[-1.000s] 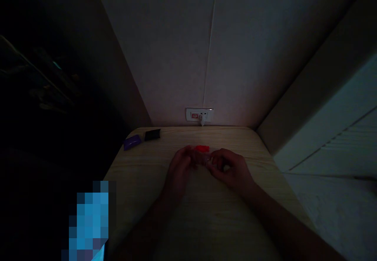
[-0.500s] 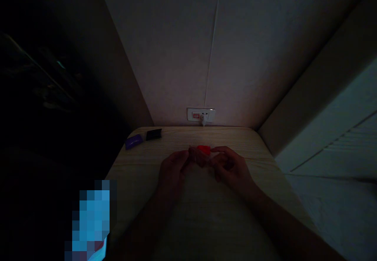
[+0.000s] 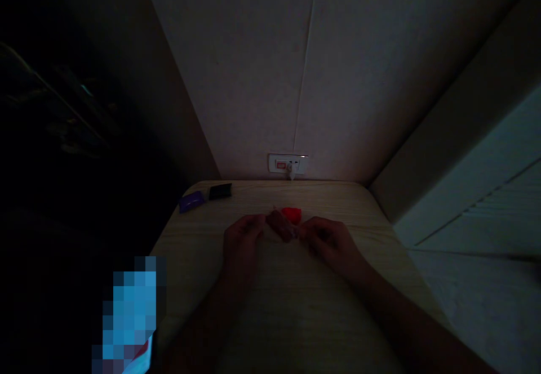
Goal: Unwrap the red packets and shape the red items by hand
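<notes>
A small reddish-brown packet [image 3: 280, 226], with what look like clear wrapper edges, is stretched between my two hands above the table. My left hand [image 3: 242, 244] is closed, its thumb and fingertips pinching the packet's left end. At the other end, the fingers of my right hand [image 3: 329, 241] are pinched together on the wrapper. Just behind the packet is a bright red piece [image 3: 291, 215], whose kind I cannot make out in the dim light.
At the far left corner of the wooden table [image 3: 296, 301] lie a purple packet [image 3: 191, 201] and a black packet [image 3: 220, 191]. A wall socket [image 3: 288, 164] with a plug sits behind the table. A lit, pixelated screen [image 3: 131, 312] glows at lower left.
My hands have moved slightly apart, and more of the reddish-brown packet shows between them. My right forefinger has drawn back from beside the red piece and folded in toward the thumb.
</notes>
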{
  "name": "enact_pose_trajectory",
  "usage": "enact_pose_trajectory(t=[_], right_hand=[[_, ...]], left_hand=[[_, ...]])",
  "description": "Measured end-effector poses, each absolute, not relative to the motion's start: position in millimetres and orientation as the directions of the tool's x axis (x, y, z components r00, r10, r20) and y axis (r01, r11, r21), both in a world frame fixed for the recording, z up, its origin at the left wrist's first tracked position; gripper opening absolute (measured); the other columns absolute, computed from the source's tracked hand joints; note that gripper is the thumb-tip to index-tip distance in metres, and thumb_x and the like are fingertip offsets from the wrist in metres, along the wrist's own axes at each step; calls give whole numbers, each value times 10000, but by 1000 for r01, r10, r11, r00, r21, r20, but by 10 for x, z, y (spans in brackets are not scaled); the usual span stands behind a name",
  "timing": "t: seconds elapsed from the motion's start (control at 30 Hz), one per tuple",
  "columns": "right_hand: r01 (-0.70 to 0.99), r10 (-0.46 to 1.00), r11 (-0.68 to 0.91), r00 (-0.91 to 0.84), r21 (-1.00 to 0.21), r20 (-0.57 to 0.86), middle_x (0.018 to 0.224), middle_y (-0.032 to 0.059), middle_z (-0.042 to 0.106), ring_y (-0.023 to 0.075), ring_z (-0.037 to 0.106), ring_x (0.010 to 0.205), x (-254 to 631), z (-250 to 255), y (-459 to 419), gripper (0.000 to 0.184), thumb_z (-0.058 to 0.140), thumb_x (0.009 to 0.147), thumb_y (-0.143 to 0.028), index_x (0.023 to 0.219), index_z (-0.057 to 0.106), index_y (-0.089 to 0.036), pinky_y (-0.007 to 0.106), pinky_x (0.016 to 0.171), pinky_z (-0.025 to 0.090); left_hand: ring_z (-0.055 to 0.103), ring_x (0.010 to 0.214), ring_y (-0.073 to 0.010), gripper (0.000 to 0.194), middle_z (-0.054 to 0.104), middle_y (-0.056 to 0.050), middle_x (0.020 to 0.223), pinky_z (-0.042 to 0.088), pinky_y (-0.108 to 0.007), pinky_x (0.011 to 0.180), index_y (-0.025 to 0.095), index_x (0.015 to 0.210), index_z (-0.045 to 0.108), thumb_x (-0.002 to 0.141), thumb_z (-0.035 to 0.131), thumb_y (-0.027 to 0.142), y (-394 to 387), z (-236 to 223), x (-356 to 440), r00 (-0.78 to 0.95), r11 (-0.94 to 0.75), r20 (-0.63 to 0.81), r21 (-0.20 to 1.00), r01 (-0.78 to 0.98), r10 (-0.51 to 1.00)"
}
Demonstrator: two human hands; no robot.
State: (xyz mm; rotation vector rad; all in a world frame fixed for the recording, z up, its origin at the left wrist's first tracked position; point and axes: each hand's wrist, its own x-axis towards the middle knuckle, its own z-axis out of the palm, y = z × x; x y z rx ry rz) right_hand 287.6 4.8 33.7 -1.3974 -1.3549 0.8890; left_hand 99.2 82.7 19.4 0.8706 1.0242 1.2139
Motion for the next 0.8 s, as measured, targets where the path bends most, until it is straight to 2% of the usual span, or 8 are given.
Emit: enact_pose_trajectory(t=[0.17, 0.3, 0.4, 0.47, 0.53, 0.63, 0.8], right_hand=[[159, 997, 71, 6, -985, 73, 643, -4, 611, 114, 507, 544, 2817, 360, 32, 333, 671, 918, -481, 795, 689, -172, 230, 503, 386], [47, 998, 26, 53, -999, 28, 615, -25, 600, 99, 491, 483, 2766, 356, 57, 358, 739, 854, -526, 833, 666, -176, 217, 456, 388], [14, 996, 20, 86, -1000, 21, 617, -28, 616, 98, 505, 463, 2736, 328, 64, 356, 749, 847, -525, 837, 642, -186, 215, 443, 406], [75, 996, 38, 73, -997, 43, 612, -19, 615, 106, 523, 482, 2720, 312, 44, 350, 721, 876, -506, 768, 630, -187, 221, 459, 416], [208, 992, 91, 62, -974, 106, 635, 0, 637, 121, 555, 528, 2705, 304, 11, 311, 736, 876, -455, 751, 654, -182, 231, 494, 433], [389, 973, 193, 40, -901, 226, 727, 30, 708, 136, 600, 577, 2685, 305, -28, 175, 776, 850, -350, 860, 732, -181, 244, 537, 466], [461, 937, 295, 33, -837, 348, 831, 48, 784, 136, 633, 571, 2672, 307, -35, 124, 763, 874, -321, 934, 785, -214, 252, 549, 502]], left_hand=[[532, 642, -131, 262, 621, 2, 676, 403, -255, 612, 156, 738, 699, 748, 800, 398, 827, 211, 976, 101, 156, -132, 945, -288, 986], [494, 592, -126, 266, 590, 14, 629, 366, -250, 574, 157, 719, 672, 772, 764, 401, 818, 246, 964, 98, 76, -66, 992, -103, 993], [506, 603, -139, 239, 592, 11, 636, 382, -255, 585, 170, 719, 639, 814, 716, 376, 807, 246, 981, 48, 16, -14, 999, -45, 999], [506, 608, -145, 236, 582, 11, 642, 389, -258, 588, 179, 724, 616, 845, 684, 371, 810, 221, 993, 10, -13, 13, 1000, -7, 1000], [507, 608, -147, 245, 571, 14, 650, 390, -259, 585, 189, 735, 593, 869, 658, 383, 823, 180, 998, -31, -27, 28, 999, 17, 999], [539, 613, -152, 264, 590, 13, 678, 412, -264, 599, 201, 772, 568, 901, 620, 424, 844, 116, 993, -68, -18, 18, 1000, 3, 997], [560, 631, -163, 208, 610, 3, 681, 421, -266, 598, 199, 759, 583, 886, 635, 355, 830, 129, 1005, -76, -17, 21, 998, 53, 997]])
